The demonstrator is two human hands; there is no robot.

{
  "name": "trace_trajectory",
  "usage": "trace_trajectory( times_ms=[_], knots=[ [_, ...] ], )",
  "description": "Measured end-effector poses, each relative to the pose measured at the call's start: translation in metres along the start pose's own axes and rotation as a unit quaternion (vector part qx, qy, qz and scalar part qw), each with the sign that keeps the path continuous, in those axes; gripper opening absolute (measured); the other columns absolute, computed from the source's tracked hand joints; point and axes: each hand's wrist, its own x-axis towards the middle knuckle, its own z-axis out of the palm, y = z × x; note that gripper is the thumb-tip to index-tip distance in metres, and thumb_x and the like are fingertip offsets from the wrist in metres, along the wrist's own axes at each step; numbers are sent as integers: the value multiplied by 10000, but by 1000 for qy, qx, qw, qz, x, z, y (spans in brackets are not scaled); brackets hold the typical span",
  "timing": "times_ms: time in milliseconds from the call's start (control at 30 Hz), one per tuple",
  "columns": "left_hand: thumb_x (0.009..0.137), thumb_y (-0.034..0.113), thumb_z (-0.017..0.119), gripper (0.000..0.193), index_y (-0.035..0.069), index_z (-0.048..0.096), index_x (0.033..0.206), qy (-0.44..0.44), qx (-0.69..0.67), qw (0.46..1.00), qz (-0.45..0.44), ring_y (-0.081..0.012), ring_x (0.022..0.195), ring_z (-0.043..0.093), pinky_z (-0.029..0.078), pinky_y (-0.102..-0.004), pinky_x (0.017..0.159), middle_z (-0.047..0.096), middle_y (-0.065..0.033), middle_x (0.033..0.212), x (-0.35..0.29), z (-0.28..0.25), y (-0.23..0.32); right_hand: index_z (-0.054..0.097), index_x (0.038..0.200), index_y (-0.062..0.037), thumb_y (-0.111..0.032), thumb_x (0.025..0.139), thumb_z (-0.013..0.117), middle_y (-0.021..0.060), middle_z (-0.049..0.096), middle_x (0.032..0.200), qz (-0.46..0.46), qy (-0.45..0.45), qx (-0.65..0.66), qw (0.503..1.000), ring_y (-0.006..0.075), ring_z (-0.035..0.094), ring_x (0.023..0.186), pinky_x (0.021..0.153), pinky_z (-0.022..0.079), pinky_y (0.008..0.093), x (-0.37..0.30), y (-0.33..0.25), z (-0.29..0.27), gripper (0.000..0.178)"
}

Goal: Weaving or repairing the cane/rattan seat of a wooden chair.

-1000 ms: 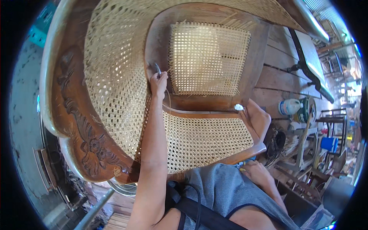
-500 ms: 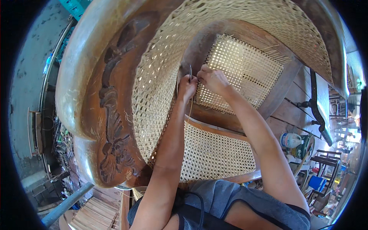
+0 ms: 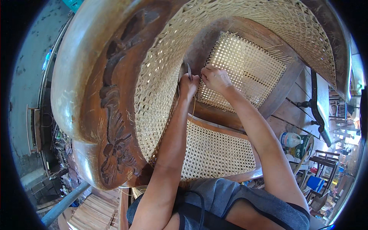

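Note:
My left hand (image 3: 188,86) is closed around a slim pointed metal tool (image 3: 189,71), its tip sticking up past the thumb; whether it is a blade or an awl cannot be told. A thin cane strand (image 3: 193,104) hangs below that hand. Close by on the right, my right hand (image 3: 217,79) pinches at the left edge of a woven cane seat panel (image 3: 234,51), and its fingertips hide what they grip. The panel sits in a wooden seat frame (image 3: 264,34), with loose cane ends (image 3: 278,51) standing out along its far right edge.
Around the seat curves a carved wooden chair back (image 3: 92,88) with cane webbing (image 3: 157,96). Another cane panel (image 3: 218,153) lies nearest my body. To the right are a dark metal leg (image 3: 316,103), a white jug (image 3: 291,139) and a blue container (image 3: 315,184). Wooden slats (image 3: 94,212) lie lower left.
The view has shifted slightly, so the chair sits a little differently in the picture. Both hands stay at the panel's left edge, and the tool's tip tilts slightly more leftward.

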Motion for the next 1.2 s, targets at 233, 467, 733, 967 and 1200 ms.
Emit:
trace_trajectory(
  times_ms=[233,467,733,967,1200],
  knots=[
    [839,204,611,216,5,600,756,12,9,1000,-11,-157,641,567,452,-341,601,617,-75,674,-5,-1,9,626,887,-80,-159,840,609,129,679,920,2,7,49,999,334,673,769,644,554,438,3,-6,-6,93],
    [770,264,636,292,-27,607,787,9,70,997,-23,-312,699,673,515,-430,667,658,-219,715,-6,-2,18,584,945,-76,-195,867,565,197,675,797,149,-98,24,984,386,670,777,699,541,494,20,-16,-18,144],
    [907,221,511,282,-47,591,940,-99,225,947,204,-421,910,634,497,-471,759,636,-279,1002,-47,20,54,657,1072,-24,-392,900,624,158,700,870,365,-19,517,774,273,687,812,733,543,431,-31,-3,-25,407],
    [914,140,525,269,-52,600,1088,-214,233,931,181,-389,977,640,524,-428,828,651,-254,1079,-67,44,71,641,1074,-8,-347,988,527,97,676,885,429,194,524,710,173,637,721,610,525,329,-88,29,-7,368],
    [875,123,591,216,-2,694,1018,-69,135,965,216,-335,854,693,530,-387,756,701,-212,909,-1,-2,41,593,1011,26,-210,994,441,194,684,855,412,-87,329,845,277,672,705,634,548,424,-43,21,-55,282]
  ],
)
